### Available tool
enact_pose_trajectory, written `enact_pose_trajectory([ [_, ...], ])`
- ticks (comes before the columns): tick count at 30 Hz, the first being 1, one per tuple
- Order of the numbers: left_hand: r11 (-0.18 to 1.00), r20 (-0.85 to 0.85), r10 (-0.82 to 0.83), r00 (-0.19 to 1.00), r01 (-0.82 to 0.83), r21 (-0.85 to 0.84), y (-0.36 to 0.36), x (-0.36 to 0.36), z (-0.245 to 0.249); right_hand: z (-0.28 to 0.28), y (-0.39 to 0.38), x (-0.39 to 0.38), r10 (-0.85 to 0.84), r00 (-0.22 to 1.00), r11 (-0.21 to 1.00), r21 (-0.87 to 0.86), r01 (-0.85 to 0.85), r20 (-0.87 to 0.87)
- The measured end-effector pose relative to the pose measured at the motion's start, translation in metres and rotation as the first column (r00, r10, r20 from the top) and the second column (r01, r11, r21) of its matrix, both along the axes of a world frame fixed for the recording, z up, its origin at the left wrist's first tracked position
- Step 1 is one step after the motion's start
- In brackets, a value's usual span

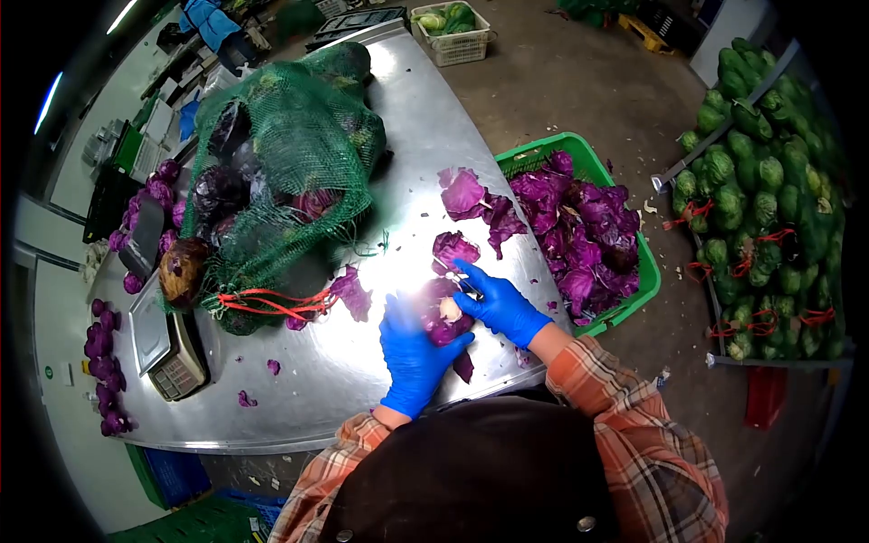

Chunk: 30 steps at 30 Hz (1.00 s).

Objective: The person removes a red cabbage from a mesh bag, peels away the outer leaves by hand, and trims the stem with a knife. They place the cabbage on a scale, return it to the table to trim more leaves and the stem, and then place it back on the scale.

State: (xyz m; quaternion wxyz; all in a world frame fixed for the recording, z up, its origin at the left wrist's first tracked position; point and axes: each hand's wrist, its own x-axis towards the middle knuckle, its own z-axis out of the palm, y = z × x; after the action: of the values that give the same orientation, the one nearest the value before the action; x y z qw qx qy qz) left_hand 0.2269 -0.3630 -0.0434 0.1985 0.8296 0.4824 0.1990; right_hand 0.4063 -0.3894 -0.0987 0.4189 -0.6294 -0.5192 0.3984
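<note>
A red cabbage (438, 319) with its pale stem end up is between my gloved hands on the steel table (299, 398). My left hand (412, 357) wraps round its left and near side. At its right side, my right hand (501, 308) has its fingers bent over the stem end; a small dark item shows by the fingertips, too small to name. Glare washes out part of the cabbage. Loose purple leaves (462, 193) lie beyond my hands, and another leaf (351, 294) is to the left.
Green net sack (290, 154) of cabbages, red tie (276, 303), scale (172, 353) and a row of red cabbages (104, 362) at left. Green crate (647, 271) of purple leaves at the table's right edge. Green cabbages (760, 208) in nets at right. A person (213, 27) in blue stands far back.
</note>
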Motion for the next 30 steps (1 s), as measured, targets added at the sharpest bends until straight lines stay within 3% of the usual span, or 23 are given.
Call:
enact_pose_trajectory([
  [2, 0.999, -0.052, -0.031, 0.998, 0.033, 0.020, -0.002, 0.005, 0.007, 0.006, -0.006, 0.003, 0.007, 0.998, 0.998, -0.062, -0.004, 0.057],
  [6, 0.997, -0.075, -0.046, 0.996, 0.051, 0.066, -0.002, 0.002, 0.001, -0.018, -0.013, 0.010, -0.039, 0.991, 0.999, 0.013, 0.038, 0.131],
  [7, 1.000, -0.004, 0.018, 1.000, -0.018, -0.019, -0.003, -0.001, -0.001, -0.044, -0.016, 0.021, -0.155, 0.971, 0.985, 0.105, 0.137, 0.185],
  [8, 0.997, 0.026, 0.058, 0.998, -0.056, -0.060, -0.003, -0.003, 0.002, 0.010, -0.018, 0.024, -0.233, 0.971, 0.908, -0.367, 0.201, -0.046],
  [10, 0.997, 0.093, 0.066, 0.993, -0.062, -0.043, -0.002, -0.009, -0.005, 0.024, -0.018, 0.017, -0.298, 0.898, 0.909, -0.383, 0.164, -0.323],
  [12, 0.999, 0.068, 0.051, 0.996, -0.051, -0.008, -0.005, -0.013, -0.008, 0.036, -0.015, -0.005, -0.269, 0.900, 0.929, -0.341, 0.147, -0.343],
  [13, 0.999, 0.062, 0.047, 0.997, -0.048, 0.014, -0.004, -0.012, -0.009, 0.047, -0.011, -0.009, -0.182, 0.929, 0.902, -0.430, 0.027, -0.322],
  [14, 0.999, 0.128, 0.024, 0.991, -0.019, -0.035, -0.003, -0.016, -0.012, 0.049, -0.007, -0.011, -0.201, 0.881, 0.902, -0.431, -0.003, -0.429],
  [16, 0.992, 0.258, -0.001, 0.966, 0.033, -0.122, 0.010, -0.035, -0.021, 0.016, -0.007, -0.005, -0.201, 0.887, 0.903, -0.429, 0.003, -0.415],
  [17, 0.974, 0.417, -0.120, 0.901, 0.188, -0.125, 0.020, -0.051, -0.029, 0.012, -0.008, -0.005, -0.257, 0.882, 0.907, -0.413, 0.079, -0.396],
  [18, 0.927, 0.496, -0.138, 0.857, 0.288, -0.240, 0.021, -0.066, -0.031, 0.012, -0.014, -0.006, -0.225, 0.890, 0.917, -0.395, 0.056, -0.397],
  [20, 0.869, 0.533, -0.036, 0.845, 0.290, -0.401, 0.015, -0.078, -0.021, 0.024, -0.023, -0.016, -0.037, 0.955, 0.932, -0.355, -0.073, -0.293],
  [21, 0.782, 0.580, 0.209, 0.787, 0.221, -0.583, 0.007, -0.073, -0.009, -0.006, -0.030, -0.031, 0.034, 0.998, 0.992, 0.120, -0.027, -0.056],
  [22, 0.831, 0.494, 0.235, 0.837, 0.090, -0.549, 0.005, -0.074, -0.020, -0.001, -0.032, -0.038, 0.084, 0.996, 0.984, 0.159, -0.079, -0.021],
  [24, 0.878, 0.389, 0.231, 0.892, -0.019, -0.478, -0.006, -0.076, -0.029, -0.004, -0.035, -0.030, 0.017, 0.996, 1.000, -0.012, -0.018, -0.089],
  [27, 0.868, 0.516, 0.267, 0.814, 0.030, -0.496, -0.016, -0.078, -0.040, 0.007, -0.020, -0.002, -0.117, 0.973, 0.984, -0.111, 0.141, 0.198],
  [29, 0.900, 0.495, 0.224, 0.840, 0.016, -0.435, -0.016, -0.070, -0.039, 0.015, -0.017, -0.009, -0.106, 0.960, 0.994, 0.042, 0.098, 0.259],
  [30, 0.912, 0.479, 0.204, 0.853, 0.012, -0.411, -0.018, -0.066, -0.036, 0.025, -0.018, -0.024, -0.046, 0.969, 0.999, 0.023, 0.042, 0.241],
])
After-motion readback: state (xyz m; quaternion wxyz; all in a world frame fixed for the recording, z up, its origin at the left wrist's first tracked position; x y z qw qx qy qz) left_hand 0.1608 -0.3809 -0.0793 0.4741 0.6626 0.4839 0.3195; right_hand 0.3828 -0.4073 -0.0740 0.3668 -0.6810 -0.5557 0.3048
